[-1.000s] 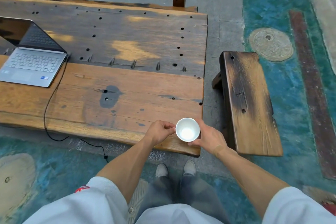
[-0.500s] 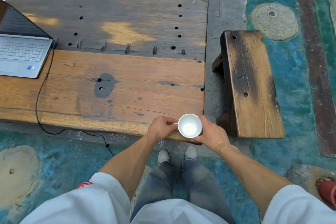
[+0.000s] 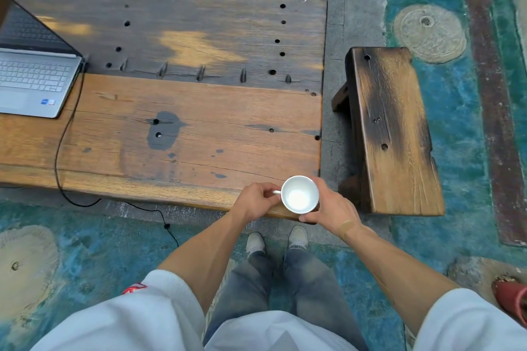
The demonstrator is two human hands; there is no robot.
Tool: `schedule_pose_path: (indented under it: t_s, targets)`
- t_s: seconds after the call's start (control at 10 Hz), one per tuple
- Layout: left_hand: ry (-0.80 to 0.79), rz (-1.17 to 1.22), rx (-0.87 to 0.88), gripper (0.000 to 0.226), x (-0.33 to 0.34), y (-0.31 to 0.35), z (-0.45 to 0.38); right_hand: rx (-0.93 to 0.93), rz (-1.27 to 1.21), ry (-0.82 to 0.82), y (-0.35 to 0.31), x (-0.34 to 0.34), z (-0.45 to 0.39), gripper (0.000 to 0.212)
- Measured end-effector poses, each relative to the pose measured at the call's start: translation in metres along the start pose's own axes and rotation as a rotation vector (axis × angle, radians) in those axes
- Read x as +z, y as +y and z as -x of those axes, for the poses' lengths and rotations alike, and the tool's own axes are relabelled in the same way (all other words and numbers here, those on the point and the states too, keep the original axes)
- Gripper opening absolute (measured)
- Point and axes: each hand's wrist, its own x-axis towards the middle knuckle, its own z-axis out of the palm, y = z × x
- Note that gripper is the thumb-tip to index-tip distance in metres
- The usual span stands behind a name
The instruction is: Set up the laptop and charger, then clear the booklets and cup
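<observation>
An empty white cup [image 3: 300, 194] is held over the near right corner of the wooden table [image 3: 199, 128]. My left hand [image 3: 256, 201] pinches its small handle on the left side. My right hand [image 3: 330, 208] wraps the cup's right side and underside. An open silver laptop [image 3: 31, 77] sits at the table's left edge, partly cut off by the frame. A black charger cable [image 3: 61, 145] runs from the laptop's right side across the table, over the front edge and onto the floor. No booklets are in view.
A low wooden bench [image 3: 390, 128] stands to the right of the table, with a narrow gap of grey paving between them. My feet [image 3: 278, 241] stand just in front of the table's edge. A red object [image 3: 512, 298] lies on the floor at the far right.
The cup stays in both hands at the table's near right corner. The view has tilted down and shifted right, so the laptop sits further left in the frame.
</observation>
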Motion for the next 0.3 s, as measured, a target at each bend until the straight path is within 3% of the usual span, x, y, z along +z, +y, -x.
schedule_pose_path:
  t_s: [0.3]
  targets:
    - [-0.017,-0.063,0.028,0.061,-0.008,-0.004,0.003,-0.044,0.001,0.023,-0.004,-0.011,0.006,0.122]
